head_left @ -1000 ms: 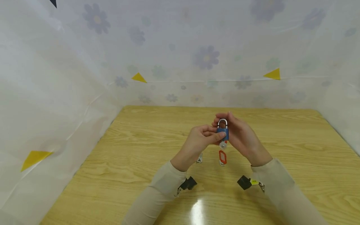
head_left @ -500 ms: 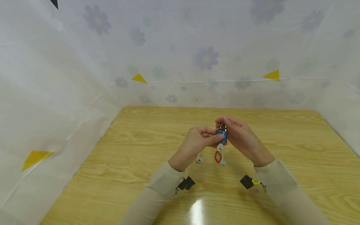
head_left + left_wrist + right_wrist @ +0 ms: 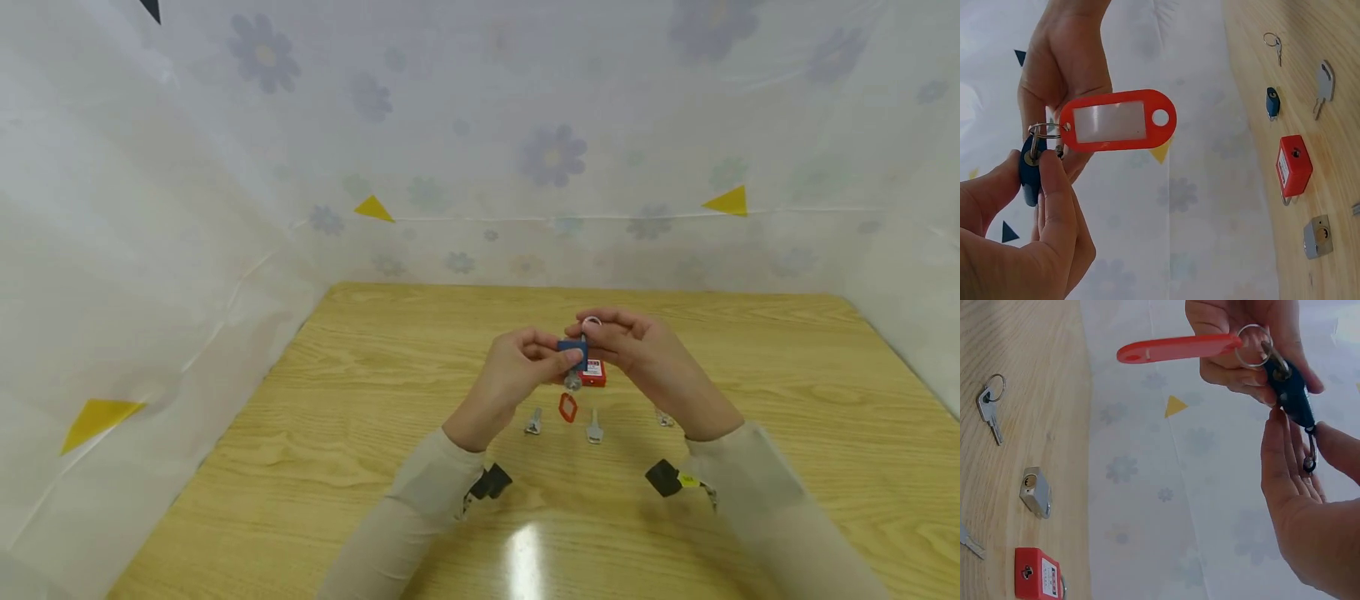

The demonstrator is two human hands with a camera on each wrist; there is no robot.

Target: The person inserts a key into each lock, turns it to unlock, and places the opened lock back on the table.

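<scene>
Both hands meet in the air above the middle of the wooden table (image 3: pixel 360 467); the left hand (image 3: pixel 517 375) pinches the body of the blue padlock (image 3: pixel 573 352) between thumb and curled fingers; the right hand (image 3: pixel 637 354) curls thumb and fingertips round its shackle (image 3: pixel 591 322) from the far side. A key sits in the lock's underside, and a red key tag (image 3: pixel 1116 122) hangs from its ring just below the left thumb. Under the hands lie a red padlock (image 3: pixel 593 372), a silver padlock (image 3: pixel 1036 492) and loose keys (image 3: pixel 594 429), well apart from one another. Bare tabletop stretches left of the left hand and right of the right hand, out to the floral sheet (image 3: pixel 480 150) that walls the table's edges.
</scene>
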